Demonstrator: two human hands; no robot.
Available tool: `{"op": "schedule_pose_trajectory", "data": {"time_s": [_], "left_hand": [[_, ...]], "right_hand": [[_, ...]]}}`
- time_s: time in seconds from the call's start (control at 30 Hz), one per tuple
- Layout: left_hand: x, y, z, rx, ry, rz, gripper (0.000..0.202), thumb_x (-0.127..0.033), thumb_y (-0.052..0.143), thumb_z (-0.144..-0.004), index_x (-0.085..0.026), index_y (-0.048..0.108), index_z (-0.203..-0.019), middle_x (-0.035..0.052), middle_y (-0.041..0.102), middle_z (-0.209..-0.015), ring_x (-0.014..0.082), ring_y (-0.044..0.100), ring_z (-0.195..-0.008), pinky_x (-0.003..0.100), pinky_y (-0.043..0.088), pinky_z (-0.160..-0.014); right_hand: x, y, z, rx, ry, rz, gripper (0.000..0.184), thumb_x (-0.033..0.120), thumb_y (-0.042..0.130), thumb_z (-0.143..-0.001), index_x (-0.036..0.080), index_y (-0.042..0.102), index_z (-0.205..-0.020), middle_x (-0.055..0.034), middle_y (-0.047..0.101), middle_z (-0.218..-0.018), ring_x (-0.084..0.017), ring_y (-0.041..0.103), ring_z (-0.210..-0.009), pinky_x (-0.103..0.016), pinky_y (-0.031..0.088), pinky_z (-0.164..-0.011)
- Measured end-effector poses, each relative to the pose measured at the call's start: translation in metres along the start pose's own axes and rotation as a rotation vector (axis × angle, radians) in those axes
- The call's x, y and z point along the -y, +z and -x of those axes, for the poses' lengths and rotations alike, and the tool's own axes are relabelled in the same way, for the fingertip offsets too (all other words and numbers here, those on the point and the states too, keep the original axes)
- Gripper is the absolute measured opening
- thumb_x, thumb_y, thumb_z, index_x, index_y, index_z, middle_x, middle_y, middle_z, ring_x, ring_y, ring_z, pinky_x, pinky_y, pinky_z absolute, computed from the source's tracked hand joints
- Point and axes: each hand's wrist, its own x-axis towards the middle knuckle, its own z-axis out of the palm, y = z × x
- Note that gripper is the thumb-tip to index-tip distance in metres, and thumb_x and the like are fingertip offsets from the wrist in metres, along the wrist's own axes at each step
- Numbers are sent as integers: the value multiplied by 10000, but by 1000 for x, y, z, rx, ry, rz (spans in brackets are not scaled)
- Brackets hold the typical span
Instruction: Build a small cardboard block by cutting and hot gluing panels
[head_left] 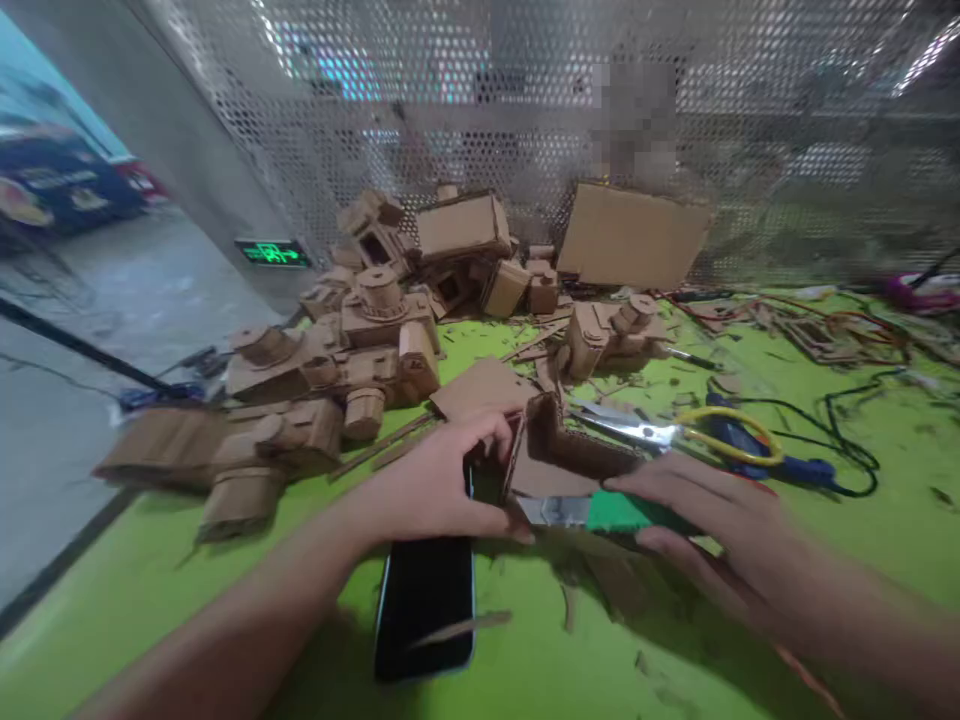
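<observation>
One open-topped corrugated cardboard box (pixel 551 477) sits mid-view, over the lime-green tabletop (pixel 525 650), just right of a black-screened smartphone (pixel 426 595). Left hand (pixel 450 480) curls thumb and fingers around its left wall. Right hand (pixel 720 520) grips a green-handled cutter (pixel 619 511), probably a utility knife; its metal end is blurred, lying along the box's near side. Box should handle light, fairly stiff, not slippery; thin walls likely crease if squeezed. Best hold: at a corner, fingers clear of the blade. Matte brown faces, raw fluted edges. Yellow-handled steel scissors (pixel 656 434) lie just beyond the right hand. Cardboard model cameras (pixel 382 330) heaped left: blocky bodies, round lenses.
</observation>
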Motion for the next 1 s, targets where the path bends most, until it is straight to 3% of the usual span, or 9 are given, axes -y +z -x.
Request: {"op": "schedule_pose_trajectory", "data": {"time_s": [0.07,0.17,0.27,0.4,0.6,0.73,0.83,0.93,1.0], "left_hand": [[1,0,-3,3,-62,-44,675,-630,968,-679,-273,476,-973,15,646,-1069,281,630,-966,378,502,-764],[6,3,-8,-5,-59,-33,763,-624,983,-664,-276,481,-1121,24,660,-1061,287,661,-952,398,548,-756],[13,10,-12,-38,106,80,973,-531,1018,-676,-276,445,-1421,127,678,-1339,347,705,-1222,491,609,-979],[19,18,-13,-68,252,97,1181,-510,988,-754,-309,300,-1692,210,574,-1620,397,587,-1501,612,503,-1226],[15,24,-11,-109,291,-17,983,-514,932,-834,-320,463,-1675,139,598,-1628,364,581,-1500,604,458,-1273],[13,33,-8,-152,270,19,990,-401,937,-853,-316,433,-1701,155,659,-1459,349,678,-1327,592,540,-1175],[11,41,-7,-199,239,73,1049,-434,983,-794,-289,441,-1680,153,688,-1360,325,731,-1197,544,613,-1067],[7,44,-3,-247,182,121,1007,-540,976,-770,-221,461,-1573,90,732,-1130,233,763,-900,365,675,-735],[2,42,2,-312,159,112,754,-605,946,-778,-202,570,-1292,14,712,-946,156,678,-677,254,565,-523]], "right_hand": [[2,3,-1,-64,-18,99,317,332,520,-1155,293,546,-1469,-39,730,-1281,-189,704,-1109,-321,559,-904],[6,6,-3,-140,-48,218,291,320,540,-1146,248,578,-1425,-60,750,-1237,-234,668,-1103,-377,532,-936],[8,6,-5,-178,-90,276,280,295,583,-1126,222,598,-1395,-62,766,-1217,-271,619,-1136,-423,485,-1015],[10,6,-2,-167,-31,274,257,313,564,-1130,245,592,-1377,-63,754,-1239,-284,612,-1208,-436,463,-1072],[5,7,6,-209,32,297,308,343,534,-1138,245,588,-1426,-117,698,-1404,-270,641,-1301,-373,527,-1073],[3,7,2,-219,-26,273,332,302,560,-1127,242,591,-1453,-109,715,-1413,-256,658,-1306,-360,540,-1095],[5,8,-2,-196,-48,218,327,265,549,-1125,247,595,-1448,-97,736,-1383,-260,658,-1310,-403,542,-1120],[6,11,-2,-195,-25,215,326,263,523,-1133,249,592,-1451,-110,728,-1401,-281,651,-1328,-453,557,-1110],[6,11,-1,-185,19,204,316,278,519,-1138,254,595,-1444,-120,720,-1398,-282,674,-1297,-453,583,-1064]]}}
